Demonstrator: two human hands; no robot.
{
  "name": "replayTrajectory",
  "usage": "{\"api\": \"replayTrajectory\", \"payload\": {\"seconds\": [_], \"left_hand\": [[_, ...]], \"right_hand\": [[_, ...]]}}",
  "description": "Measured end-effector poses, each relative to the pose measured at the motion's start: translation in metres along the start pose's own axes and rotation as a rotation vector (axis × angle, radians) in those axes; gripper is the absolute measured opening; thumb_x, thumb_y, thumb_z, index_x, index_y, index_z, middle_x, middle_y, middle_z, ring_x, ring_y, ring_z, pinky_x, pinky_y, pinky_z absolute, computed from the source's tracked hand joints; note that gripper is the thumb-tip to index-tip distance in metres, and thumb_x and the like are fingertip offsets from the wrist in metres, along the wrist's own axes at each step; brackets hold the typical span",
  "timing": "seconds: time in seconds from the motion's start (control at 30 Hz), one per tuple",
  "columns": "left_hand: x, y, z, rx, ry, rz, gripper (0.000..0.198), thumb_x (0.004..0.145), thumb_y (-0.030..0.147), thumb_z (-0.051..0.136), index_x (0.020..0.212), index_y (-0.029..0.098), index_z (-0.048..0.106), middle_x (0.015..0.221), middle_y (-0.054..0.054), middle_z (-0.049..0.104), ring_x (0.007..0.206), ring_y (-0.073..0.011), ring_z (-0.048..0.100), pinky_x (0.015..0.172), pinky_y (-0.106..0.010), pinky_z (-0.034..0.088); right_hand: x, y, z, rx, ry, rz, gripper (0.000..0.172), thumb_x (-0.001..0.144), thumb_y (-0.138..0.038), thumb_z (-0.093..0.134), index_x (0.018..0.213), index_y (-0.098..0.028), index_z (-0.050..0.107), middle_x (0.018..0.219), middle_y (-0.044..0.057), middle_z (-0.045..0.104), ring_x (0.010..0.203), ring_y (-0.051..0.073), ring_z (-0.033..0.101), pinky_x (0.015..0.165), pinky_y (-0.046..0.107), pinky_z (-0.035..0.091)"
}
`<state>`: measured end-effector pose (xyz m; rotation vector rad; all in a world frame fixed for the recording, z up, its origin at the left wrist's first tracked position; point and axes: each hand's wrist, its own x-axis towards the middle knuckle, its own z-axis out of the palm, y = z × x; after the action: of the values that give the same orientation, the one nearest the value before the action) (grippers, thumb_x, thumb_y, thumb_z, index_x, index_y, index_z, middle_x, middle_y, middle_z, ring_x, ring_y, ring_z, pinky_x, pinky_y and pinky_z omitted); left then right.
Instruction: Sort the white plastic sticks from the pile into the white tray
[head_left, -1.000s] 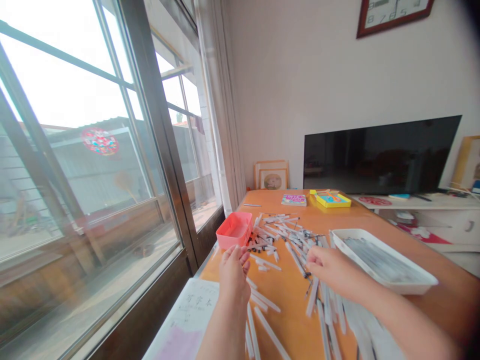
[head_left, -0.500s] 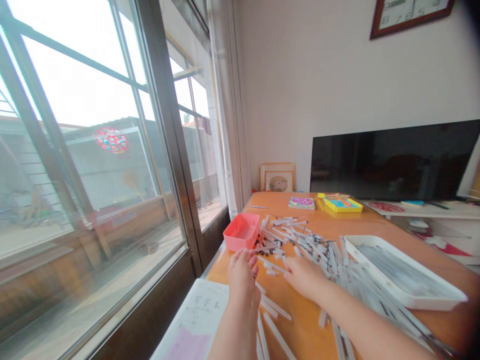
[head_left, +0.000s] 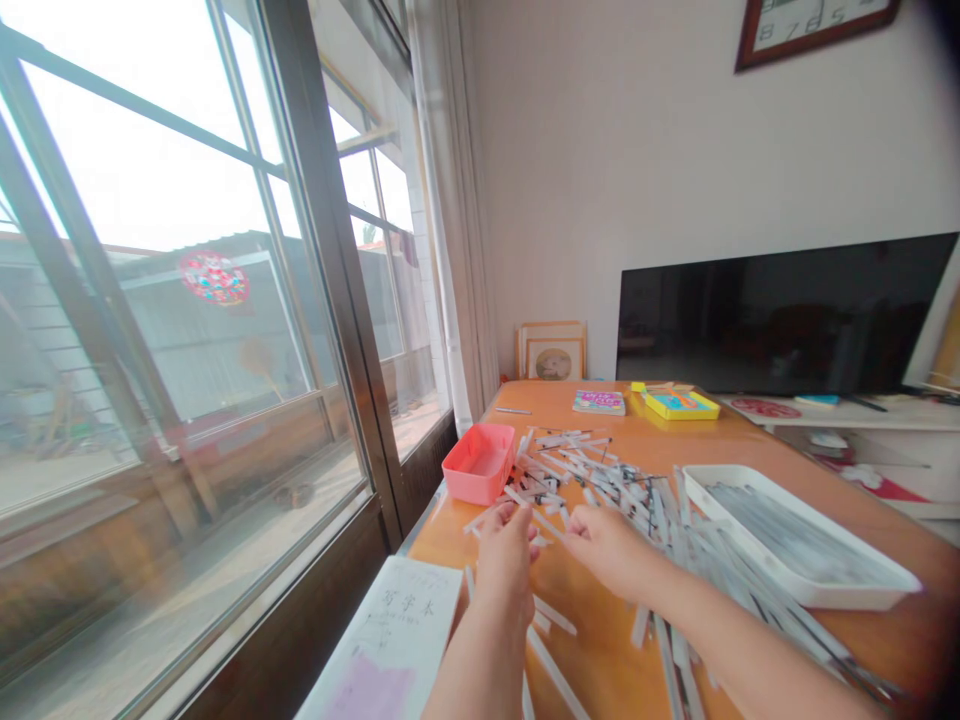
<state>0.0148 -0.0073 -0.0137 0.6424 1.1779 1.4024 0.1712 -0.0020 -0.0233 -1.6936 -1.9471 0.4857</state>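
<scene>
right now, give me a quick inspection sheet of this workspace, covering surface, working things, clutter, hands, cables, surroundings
Surface: glossy orange-brown table
Working things: pen-like plastic tubes strewn loose, some dark-tipped; pink plastic container left of the heap; white tray on the right, holding slim grey rods
Clutter: exercise book near left; booklet, yellow tray and pen towards the far end
Hands: left hand and right hand close together, both partly curled; whether either grips a tube is unclear
Cables: none certain; anything beside the television is too small to tell
Surroundings: large window and curtain on the left; framed pictures beyond the table; wall clock, partly cut off
</scene>
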Motion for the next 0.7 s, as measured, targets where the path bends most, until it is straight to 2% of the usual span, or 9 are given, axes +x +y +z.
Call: {"api": "replayTrajectory", "payload": {"seconds": [0.1, 0.2, 0.3, 0.47, 0.57, 0.7], "left_hand": [[0.0, -0.003, 0.001, 0.059, -0.086, 0.001, 0.035, 0.072, 0.046, 0.076, 0.086, 0.016, 0.064, 0.081, -0.006, 0.065, 0.068, -0.0126, 0.056, 0.062, -0.024, 0.039], [0.003, -0.002, -0.001, 0.107, -0.079, 0.025, 0.034, 0.076, 0.049, 0.069, 0.083, 0.016, 0.061, 0.077, -0.005, 0.064, 0.063, -0.0104, 0.051, 0.06, -0.023, 0.037], [0.005, 0.0, -0.002, 0.113, -0.035, 0.044, 0.033, 0.076, 0.049, 0.068, 0.085, 0.017, 0.06, 0.076, -0.004, 0.063, 0.06, -0.0094, 0.048, 0.058, -0.022, 0.035], [0.002, 0.005, -0.003, 0.098, -0.005, 0.056, 0.031, 0.078, 0.046, 0.065, 0.089, 0.016, 0.063, 0.075, -0.003, 0.062, 0.059, -0.0087, 0.045, 0.056, -0.021, 0.031], [-0.001, 0.007, -0.003, 0.06, -0.005, 0.048, 0.033, 0.078, 0.045, 0.066, 0.093, 0.016, 0.064, 0.078, -0.004, 0.063, 0.059, -0.0084, 0.044, 0.055, -0.021, 0.03], [0.001, 0.005, -0.004, 0.04, -0.001, 0.05, 0.029, 0.078, 0.044, 0.067, 0.087, 0.016, 0.063, 0.073, -0.002, 0.06, 0.057, -0.008, 0.042, 0.054, -0.021, 0.028]], "right_hand": [[-0.001, -0.004, 0.0, 0.121, -0.073, -0.05, 0.016, 0.082, -0.03, 0.058, 0.072, -0.018, 0.063, 0.063, -0.002, 0.062, 0.059, 0.012, 0.052, 0.055, 0.022, 0.032], [0.01, -0.002, -0.003, 0.172, -0.098, -0.055, 0.019, 0.085, -0.032, 0.054, 0.075, -0.018, 0.063, 0.063, -0.002, 0.063, 0.056, 0.011, 0.052, 0.052, 0.021, 0.033], [0.037, 0.005, -0.008, 0.141, -0.045, -0.009, 0.02, 0.085, -0.029, 0.05, 0.077, -0.017, 0.064, 0.067, -0.001, 0.066, 0.059, 0.012, 0.054, 0.054, 0.021, 0.036], [0.097, 0.01, -0.002, -0.034, 0.046, 0.09, 0.01, 0.076, -0.026, 0.06, 0.074, -0.019, 0.067, 0.071, 0.002, 0.07, 0.07, 0.016, 0.061, 0.059, 0.022, 0.035], [0.126, 0.007, 0.008, -0.124, 0.047, 0.127, 0.009, 0.073, -0.026, 0.065, 0.078, -0.021, 0.071, 0.079, 0.005, 0.074, 0.079, 0.02, 0.065, 0.066, 0.025, 0.039], [0.153, 0.005, 0.022, -0.203, 0.01, 0.166, 0.017, 0.072, -0.03, 0.068, 0.084, -0.021, 0.074, 0.093, 0.013, 0.076, 0.09, 0.028, 0.07, 0.074, 0.033, 0.045]]}}
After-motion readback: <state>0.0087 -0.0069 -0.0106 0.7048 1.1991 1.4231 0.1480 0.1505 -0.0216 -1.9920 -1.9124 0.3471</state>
